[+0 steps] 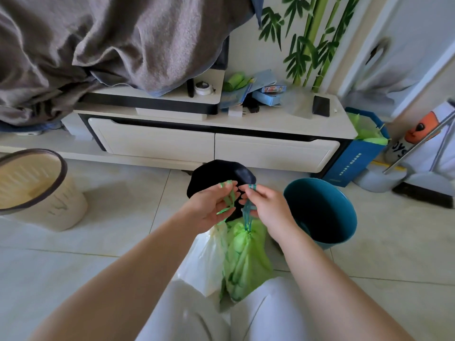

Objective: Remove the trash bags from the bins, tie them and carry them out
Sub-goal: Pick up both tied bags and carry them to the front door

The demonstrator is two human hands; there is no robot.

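A green trash bag (246, 257) hung in the middle of the scene, gathered shut at its neck by a green drawstring (247, 215), thin and crinkled, with lumpy contents showing faintly through the plastic. Just left of it, touching, hung a white bag (206, 257), pale and semi-opaque. Both dangled above the person's white-clad knees. The left hand (211, 207) was pinched on green drawstring loops that ran across its palm, and the right hand (266, 205) was pinched on the teal-green cord rising from the green bag's neck; the 2 hands sat close together, fingertips nearly meeting. Behind the hands lay a dark rounded object (216, 175) that I could not identify.

To the right on the tiled floor (86, 254) stood a teal bin (327, 212), its inside dark and showing no liner. At the left a cream bin (41, 190) with a brown rim tilted toward the camera, its ribbed interior bare. Far right, a blue paper bag (354, 158) held crumpled green plastic, with a line of pale writing down its side too small to read.

On the white TV cabinet (221, 143) lay small blue boxes (268, 94) with unreadable print, a green roll (234, 81) and a black phone (321, 105). A grey blanket (110, 45) draped over its left part.
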